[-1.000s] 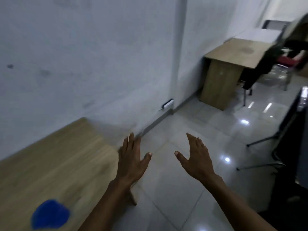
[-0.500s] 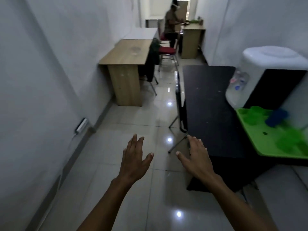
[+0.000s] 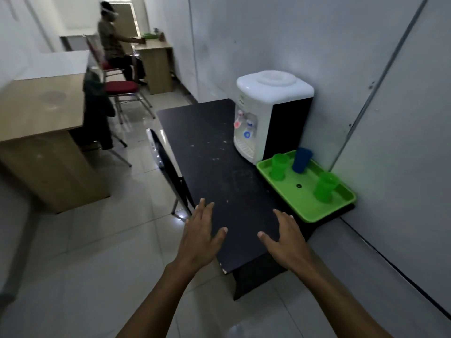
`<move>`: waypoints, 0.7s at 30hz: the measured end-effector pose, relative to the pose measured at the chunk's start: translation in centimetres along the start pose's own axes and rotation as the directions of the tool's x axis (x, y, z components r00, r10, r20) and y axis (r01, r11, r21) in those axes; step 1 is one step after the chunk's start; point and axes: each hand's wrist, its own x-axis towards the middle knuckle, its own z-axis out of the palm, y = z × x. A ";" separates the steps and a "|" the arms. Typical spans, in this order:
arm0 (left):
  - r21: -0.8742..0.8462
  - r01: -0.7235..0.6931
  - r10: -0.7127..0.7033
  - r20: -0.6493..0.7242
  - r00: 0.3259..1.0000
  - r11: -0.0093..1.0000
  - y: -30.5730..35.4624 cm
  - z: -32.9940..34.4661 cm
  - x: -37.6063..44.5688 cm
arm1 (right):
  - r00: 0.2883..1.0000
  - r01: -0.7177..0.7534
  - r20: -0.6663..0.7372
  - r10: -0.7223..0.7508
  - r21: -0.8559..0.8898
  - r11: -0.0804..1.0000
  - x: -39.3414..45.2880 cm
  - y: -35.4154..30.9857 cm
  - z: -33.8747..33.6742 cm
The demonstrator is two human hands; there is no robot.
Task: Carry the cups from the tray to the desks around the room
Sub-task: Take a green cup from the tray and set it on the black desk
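Left hand [image 3: 200, 236] flat, fingers spread, palm down, holding nothing; it hangs over the near left edge of the black desk [image 3: 214, 162]. Right hand [image 3: 284, 237] the same: spread, empty, over the near end of the desk top. Whether either palm touches the surface cannot be told.

Step in hand, as I judge it: the approach for a pick-up, nothing grasped yet. The next move calls for a reach forward and to the right, across the desk's near corner, to close one hand round a cup.

Green tray [image 3: 305, 206] sits at the desk's right edge against the wall, just beside the white water dispenser [image 3: 266, 111]. Three cups stand upright on it: a green cup [image 3: 279, 166] at the back left, a blue cup [image 3: 301, 159] near it at the back, and another green cup [image 3: 324, 186] toward the front right. Contents cannot be made out from this angle.

Likely targets: wooden desk [image 3: 36, 111] across the aisle to the left, and a far desk [image 3: 153, 59] where another person [image 3: 112, 45] sits.
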 end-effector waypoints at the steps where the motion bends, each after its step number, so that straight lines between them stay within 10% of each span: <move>1: 0.003 -0.026 0.026 0.030 0.999 1.000 -0.2 -0.1 1.7 | 0.999 -0.028 -0.017 0.028 0.004 1.000 0.9 -0.1 -0.1; 21: -0.072 -0.317 0.325 0.180 0.928 0.946 3.2 7.4 26.4 | 0.911 -0.289 -0.273 0.310 0.113 0.951 16.4 3.5 -2.7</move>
